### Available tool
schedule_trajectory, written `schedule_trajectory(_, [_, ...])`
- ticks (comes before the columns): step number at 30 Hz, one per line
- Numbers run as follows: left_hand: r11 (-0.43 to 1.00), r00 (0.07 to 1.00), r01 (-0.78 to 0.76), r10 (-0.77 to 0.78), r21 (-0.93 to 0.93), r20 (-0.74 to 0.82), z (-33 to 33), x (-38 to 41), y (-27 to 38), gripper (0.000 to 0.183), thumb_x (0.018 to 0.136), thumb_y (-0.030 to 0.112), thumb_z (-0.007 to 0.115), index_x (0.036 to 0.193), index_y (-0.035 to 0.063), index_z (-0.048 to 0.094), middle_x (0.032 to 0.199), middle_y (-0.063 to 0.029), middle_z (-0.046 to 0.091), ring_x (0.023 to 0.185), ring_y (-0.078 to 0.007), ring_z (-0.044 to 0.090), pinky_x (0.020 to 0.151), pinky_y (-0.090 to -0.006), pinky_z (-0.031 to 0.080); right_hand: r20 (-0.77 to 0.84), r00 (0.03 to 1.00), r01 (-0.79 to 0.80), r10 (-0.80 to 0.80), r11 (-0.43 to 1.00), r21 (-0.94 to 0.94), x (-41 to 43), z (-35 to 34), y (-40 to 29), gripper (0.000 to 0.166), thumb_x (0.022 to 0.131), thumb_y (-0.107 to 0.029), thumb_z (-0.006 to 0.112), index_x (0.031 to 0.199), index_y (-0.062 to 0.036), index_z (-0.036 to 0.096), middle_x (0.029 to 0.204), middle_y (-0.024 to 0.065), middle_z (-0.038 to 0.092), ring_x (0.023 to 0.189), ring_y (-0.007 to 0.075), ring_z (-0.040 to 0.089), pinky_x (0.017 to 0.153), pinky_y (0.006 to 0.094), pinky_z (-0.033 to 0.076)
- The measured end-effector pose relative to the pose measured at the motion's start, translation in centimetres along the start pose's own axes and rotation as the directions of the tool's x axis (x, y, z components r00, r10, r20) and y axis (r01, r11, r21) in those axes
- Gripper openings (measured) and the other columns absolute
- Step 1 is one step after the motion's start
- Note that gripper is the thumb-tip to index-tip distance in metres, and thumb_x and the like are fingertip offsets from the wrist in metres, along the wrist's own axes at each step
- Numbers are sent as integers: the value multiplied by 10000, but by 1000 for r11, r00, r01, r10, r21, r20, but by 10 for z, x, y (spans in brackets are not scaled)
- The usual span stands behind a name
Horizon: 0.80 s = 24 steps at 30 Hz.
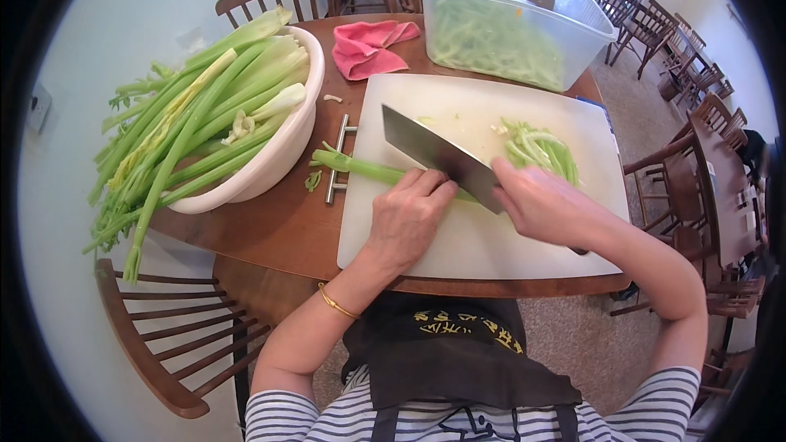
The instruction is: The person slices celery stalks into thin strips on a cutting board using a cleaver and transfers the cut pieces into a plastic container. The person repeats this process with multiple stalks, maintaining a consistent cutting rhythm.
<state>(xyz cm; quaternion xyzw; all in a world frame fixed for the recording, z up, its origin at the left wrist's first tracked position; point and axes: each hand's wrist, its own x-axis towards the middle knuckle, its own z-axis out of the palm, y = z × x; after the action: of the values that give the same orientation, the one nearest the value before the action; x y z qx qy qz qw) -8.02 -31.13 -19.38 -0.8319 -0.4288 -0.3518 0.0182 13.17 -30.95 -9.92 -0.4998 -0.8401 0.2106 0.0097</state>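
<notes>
My left hand (410, 215) presses a green celery stalk (374, 169) down on the white cutting board (417, 252), its knuckles close beside the blade. In my right hand (540, 199) is the handle of a broad cleaver (439, 156), mostly covered by my fingers; the blade stands over the stalk. A small heap of sliced celery (543, 150) lies on the board beyond my right hand. At the left, a white basin (310, 116) is piled with long celery stalks (202, 113), which hang over its rim.
A clear plastic tub (589, 27) with cut celery stands behind the board. A pink cloth (368, 49) lies between tub and basin. The board's metal handle (336, 166) points left, with a celery scrap (313, 181) nearby. Wooden chairs (153, 344) stand around the wooden table (245, 239).
</notes>
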Motion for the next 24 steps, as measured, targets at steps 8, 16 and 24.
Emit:
schedule_trajectory(8, [999, 999, 35, -35, -13, 4, 2, -6, -3, 266, 721, -23, 647, 950, 92, 715, 955, -35, 703, 869, -239, 675, 692, -360, 564, 49, 998, 27, -25, 999, -45, -11, -24, -5, 206, 984, -133, 556, 1015, 39, 447, 741, 286, 596, 780, 493, 596, 701, 546, 453])
schedule_trajectory(16, [998, 1000, 22, -23, -53, -16, 0, -2, -2, 251, 724, -28, 648, 943, 80, 707, 961, -49, 699, 871, -258, 671, 715, -370, 562, -63, 997, 37, -35, 999, 37, 28, -1, -1, 191, 987, -128, 532, 982, 58, 487, 787, 297, 625, 809, 495, 618, 719, 536, 470])
schedule_trajectory(24, [998, 1000, 16, -17, -57, -15, -2, -5, -7, 252, 719, -31, 654, 941, 76, 707, 964, -57, 697, 883, -263, 670, 729, -376, 560, 34, 999, -6, 7, 999, -36, -9, -20, -13, 186, 983, -119, 515, 974, 65, 491, 795, 317, 623, 813, 505, 617, 736, 549, 465])
